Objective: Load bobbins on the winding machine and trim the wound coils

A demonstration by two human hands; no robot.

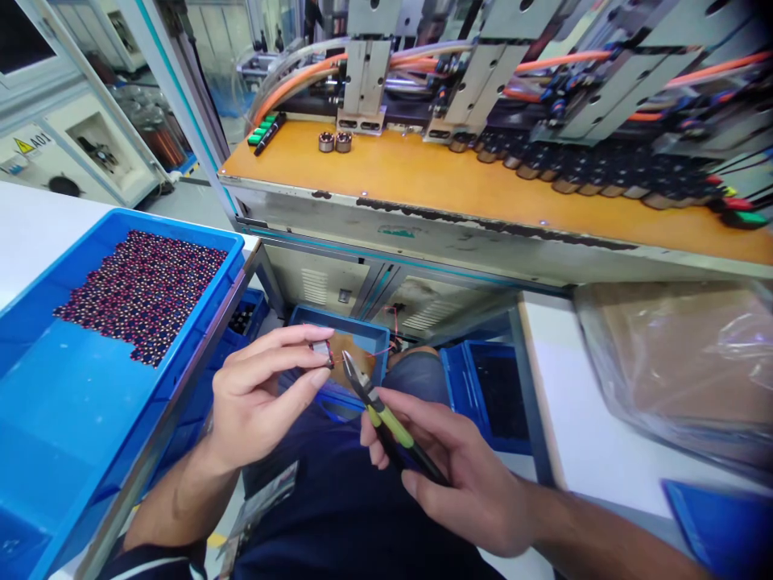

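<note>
Head view: we look down on two bare hands at work above the lap. The left hand [266, 387] pinches a small grey part [321, 352] between thumb and fingertips, closed only as far as the part's width; we judge that this edge grip leaves the side facing the tool exposed. The right hand [459, 467] is wrapped round the handles of the green-and-black pliers [392, 427], whose nose points up and leftward to the part, an angle that seems to keep the knuckles out of the line of sight. Fine orange wire [379, 353] shows beyond the nose; the area is small and blurred, so we cannot tell whether the jaws touch it or how far they are parted. Below the hands we find a blue bin [338, 320], perhaps set there to catch what falls. To the left, a blue tray [66, 387] carries closely packed dark pieces [150, 294] at its far end, apparently grouped for order, while two metal rings [327, 142] stand side by side on the orange bench [411, 181] ahead
</note>
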